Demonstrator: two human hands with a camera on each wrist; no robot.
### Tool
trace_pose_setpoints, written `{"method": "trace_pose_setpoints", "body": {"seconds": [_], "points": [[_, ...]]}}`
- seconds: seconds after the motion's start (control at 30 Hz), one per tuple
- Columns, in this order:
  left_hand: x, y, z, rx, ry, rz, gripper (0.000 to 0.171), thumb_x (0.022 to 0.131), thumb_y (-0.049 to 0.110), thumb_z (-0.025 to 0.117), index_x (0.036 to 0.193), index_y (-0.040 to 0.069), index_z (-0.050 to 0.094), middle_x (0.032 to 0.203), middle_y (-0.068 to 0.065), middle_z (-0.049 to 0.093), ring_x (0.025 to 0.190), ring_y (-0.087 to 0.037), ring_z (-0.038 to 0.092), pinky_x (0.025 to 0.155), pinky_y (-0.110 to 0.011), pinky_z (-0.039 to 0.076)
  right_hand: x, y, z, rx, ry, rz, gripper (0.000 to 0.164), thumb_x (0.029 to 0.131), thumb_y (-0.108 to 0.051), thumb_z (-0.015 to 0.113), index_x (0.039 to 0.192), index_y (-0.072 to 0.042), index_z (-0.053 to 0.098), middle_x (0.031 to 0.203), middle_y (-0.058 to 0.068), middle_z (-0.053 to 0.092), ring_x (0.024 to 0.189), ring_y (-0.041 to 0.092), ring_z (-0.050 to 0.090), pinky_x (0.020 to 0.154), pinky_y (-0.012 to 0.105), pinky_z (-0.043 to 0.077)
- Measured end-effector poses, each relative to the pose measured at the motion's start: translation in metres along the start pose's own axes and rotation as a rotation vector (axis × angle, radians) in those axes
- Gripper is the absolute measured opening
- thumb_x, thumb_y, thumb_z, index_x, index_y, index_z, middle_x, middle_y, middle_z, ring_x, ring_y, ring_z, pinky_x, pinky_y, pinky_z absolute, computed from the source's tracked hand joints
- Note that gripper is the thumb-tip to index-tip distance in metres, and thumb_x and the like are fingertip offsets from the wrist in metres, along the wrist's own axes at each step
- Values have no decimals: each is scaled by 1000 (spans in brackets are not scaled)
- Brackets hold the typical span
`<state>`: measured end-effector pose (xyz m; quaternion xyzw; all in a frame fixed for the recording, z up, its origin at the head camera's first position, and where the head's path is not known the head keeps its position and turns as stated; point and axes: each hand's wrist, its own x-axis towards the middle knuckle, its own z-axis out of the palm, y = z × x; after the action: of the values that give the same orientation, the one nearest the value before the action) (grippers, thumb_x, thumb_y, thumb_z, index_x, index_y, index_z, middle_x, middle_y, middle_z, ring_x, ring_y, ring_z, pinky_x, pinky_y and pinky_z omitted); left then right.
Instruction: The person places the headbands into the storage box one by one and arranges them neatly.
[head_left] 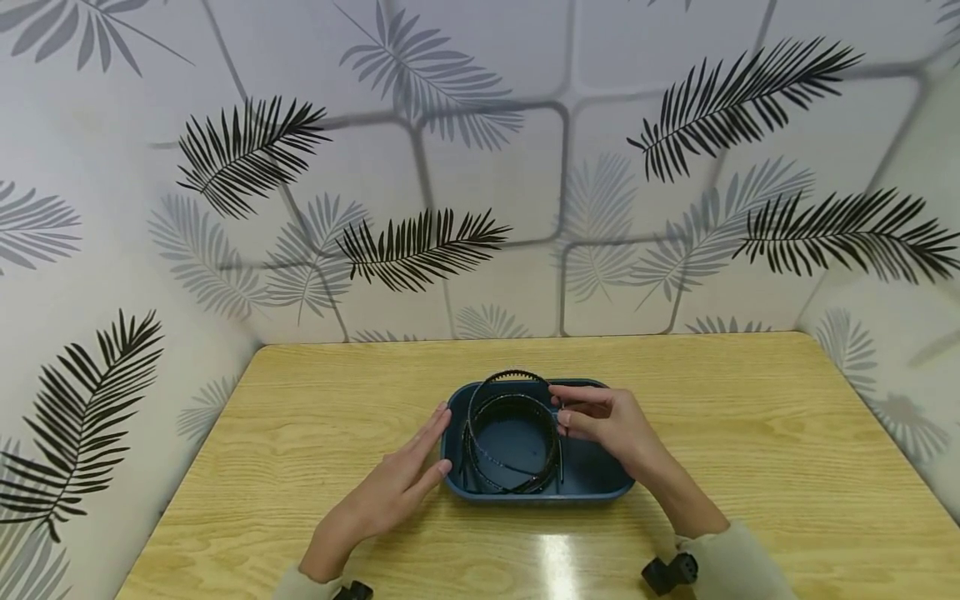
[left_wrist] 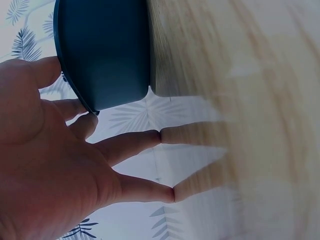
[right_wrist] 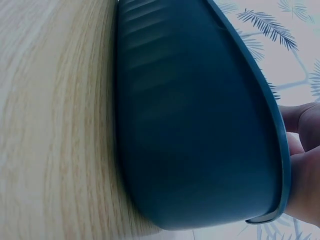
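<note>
A dark blue oblong box (head_left: 536,498) stands on the table, with several black headbands (head_left: 467,442) lying together in its left part. One toothed black headband (head_left: 514,373) sticks up above the far rim. My right hand (head_left: 603,421) reaches over the box's right part and pinches this headband near one end between thumb and fingers. Against the box's left end rests my left hand (head_left: 401,479), its fingers spread and thumb at the rim. In the left wrist view two of its fingers (left_wrist: 145,190) touch the tabletop. The right wrist view has the box wall hiding most of the right fingers.
The light wood table (head_left: 322,392) reaches back to a wall (head_left: 487,300) with a leaf pattern, and more patterned wall flanks it left and right. A small black device (head_left: 670,572) sits at the right sleeve (head_left: 738,562).
</note>
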<state>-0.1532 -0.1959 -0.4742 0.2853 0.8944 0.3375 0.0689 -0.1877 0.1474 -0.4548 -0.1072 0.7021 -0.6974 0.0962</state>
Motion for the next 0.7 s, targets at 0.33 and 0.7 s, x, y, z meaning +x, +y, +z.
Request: {"method": "trace_pose_setpoints", "body": {"seconds": [0.33,0.7], "points": [[0,1,-1,-3,-2,-1,66,112,38,43,167,17,12,172,-2,8,155,-18,15,120,-56,25,0,3,6,-38,-32,8,42,94,6,70,135,7,63,136,28,61,110,43,68,84,36,60],[0,2,-1,0,1,-1,67,112,37,44,167,17,13,172,-2,8,155,-17,15,120,-52,25,-2,1,8,-123,-66,-41,39,95,7,69,133,9,64,132,30,59,103,46,69,81,34,61]]}}
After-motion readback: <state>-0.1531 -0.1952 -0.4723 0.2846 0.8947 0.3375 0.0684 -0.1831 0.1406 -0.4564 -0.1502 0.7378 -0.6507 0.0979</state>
